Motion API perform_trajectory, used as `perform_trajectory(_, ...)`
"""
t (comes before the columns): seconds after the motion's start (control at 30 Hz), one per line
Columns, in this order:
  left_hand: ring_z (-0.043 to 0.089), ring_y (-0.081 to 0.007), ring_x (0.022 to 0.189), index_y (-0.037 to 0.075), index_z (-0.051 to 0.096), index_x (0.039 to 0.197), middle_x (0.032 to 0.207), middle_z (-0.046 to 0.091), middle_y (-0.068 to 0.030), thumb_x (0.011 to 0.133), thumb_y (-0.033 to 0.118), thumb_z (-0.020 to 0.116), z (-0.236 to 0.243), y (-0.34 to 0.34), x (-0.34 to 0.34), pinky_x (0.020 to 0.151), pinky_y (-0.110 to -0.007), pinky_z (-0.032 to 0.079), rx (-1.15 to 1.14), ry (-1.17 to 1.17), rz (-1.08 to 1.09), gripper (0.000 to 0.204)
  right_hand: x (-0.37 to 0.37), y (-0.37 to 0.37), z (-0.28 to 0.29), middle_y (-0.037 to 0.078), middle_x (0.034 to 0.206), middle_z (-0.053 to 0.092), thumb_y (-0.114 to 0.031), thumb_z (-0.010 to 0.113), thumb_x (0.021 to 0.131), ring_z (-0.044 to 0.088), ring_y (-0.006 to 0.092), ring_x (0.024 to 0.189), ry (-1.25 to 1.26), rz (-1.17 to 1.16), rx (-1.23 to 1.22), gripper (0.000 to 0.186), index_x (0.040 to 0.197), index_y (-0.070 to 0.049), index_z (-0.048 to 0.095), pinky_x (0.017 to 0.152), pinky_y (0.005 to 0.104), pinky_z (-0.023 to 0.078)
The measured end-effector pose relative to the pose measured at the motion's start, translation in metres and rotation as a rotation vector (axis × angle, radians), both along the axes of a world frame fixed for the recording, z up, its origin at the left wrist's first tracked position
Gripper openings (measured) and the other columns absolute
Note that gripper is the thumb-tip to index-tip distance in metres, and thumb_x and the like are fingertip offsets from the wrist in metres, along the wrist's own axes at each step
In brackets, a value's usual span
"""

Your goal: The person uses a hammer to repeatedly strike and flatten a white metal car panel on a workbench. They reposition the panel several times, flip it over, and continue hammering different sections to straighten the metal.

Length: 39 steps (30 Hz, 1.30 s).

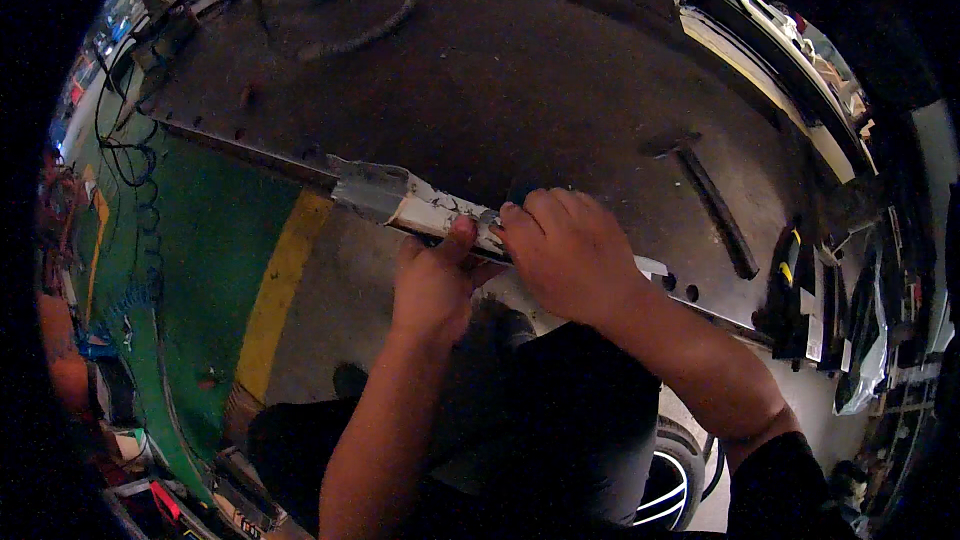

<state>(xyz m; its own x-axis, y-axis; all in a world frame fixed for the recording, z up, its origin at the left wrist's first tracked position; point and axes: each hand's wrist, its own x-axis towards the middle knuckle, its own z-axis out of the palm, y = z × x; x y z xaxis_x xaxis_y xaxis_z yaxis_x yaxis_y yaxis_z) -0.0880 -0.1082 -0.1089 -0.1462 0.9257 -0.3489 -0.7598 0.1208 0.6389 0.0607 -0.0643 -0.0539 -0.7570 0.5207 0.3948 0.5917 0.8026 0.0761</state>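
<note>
A long, narrow piece with a patchy white covering lies slantwise over the near edge of the dark table. Its surface has dark cracks or torn spots, and a crumpled, greyish see-through film sticks out at its left end. My left hand grips the piece from below, thumb pressed on top. Close beside that thumb, my right hand is closed with its fingertips pinched at the piece's right part. What exactly lies between those fingertips is hidden. A pale end shows past my right wrist.
A hammer rests on the dark table to the right. Blue equipment with a curved hose sits at the far left. Dark tools and a plastic bag hang at the right edge. A wheel shows below.
</note>
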Motion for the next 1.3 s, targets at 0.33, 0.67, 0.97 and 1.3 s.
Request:
perform_trajectory(0.33, 0.064, -0.0247, 0.094, 0.007, 0.046, 0.122, 0.106, 0.061, -0.0086, 0.094, 0.009, 0.06, -0.016, 0.001, 0.003, 0.077, -0.043, 0.057, 0.017, -0.101, 0.039, 0.031, 0.03, -0.003, 0.022, 0.015, 0.106, 0.062, -0.029, 0.07, 0.084, 0.06, 0.0353, 0.099, 0.166, -0.134, -0.336, 0.031, 0.102, -0.004, 0.066, 0.086, 0.0423, 0.049)
perform_trajectory(0.67, 0.062, -0.0288, 0.101, 0.011, 0.042, 0.13, 0.114, 0.059, -0.0117, 0.096, 0.01, 0.056, -0.018, -0.003, 0.002, 0.083, -0.049, 0.055, -0.096, -0.042, 0.076, 0.037, 0.074, -0.06, 0.018, 0.013, 0.11, 0.062, -0.023, 0.072, 0.082, 0.059, 0.0336, 0.103, 0.354, -0.356, -0.296, 0.028, 0.104, -0.006, 0.064, 0.089, 0.0426, 0.047)
perform_trajectory(0.97, 0.06, -0.0303, 0.108, 0.006, 0.048, 0.131, 0.125, 0.057, -0.011, 0.094, 0.015, 0.053, -0.006, -0.008, -0.006, 0.089, -0.045, 0.053, -0.111, 0.051, 0.019, 0.038, 0.075, -0.114, 0.006, 0.013, 0.12, 0.056, -0.025, 0.071, 0.08, 0.052, 0.0327, 0.113, 0.39, -0.343, -0.113, 0.034, 0.108, -0.008, 0.063, 0.097, 0.0467, 0.041)
perform_trajectory(1.3, 0.058, -0.0327, 0.111, 0.008, 0.049, 0.131, 0.125, 0.056, -0.0147, 0.092, 0.015, 0.053, 0.022, -0.028, 0.016, 0.09, -0.051, 0.052, -0.026, 0.105, -0.037, 0.04, 0.074, -0.094, 0.014, 0.015, 0.125, 0.056, -0.037, 0.063, 0.086, 0.052, 0.0321, 0.118, 0.41, -0.374, -0.088, 0.044, 0.115, -0.005, 0.06, 0.1, 0.0484, 0.039)
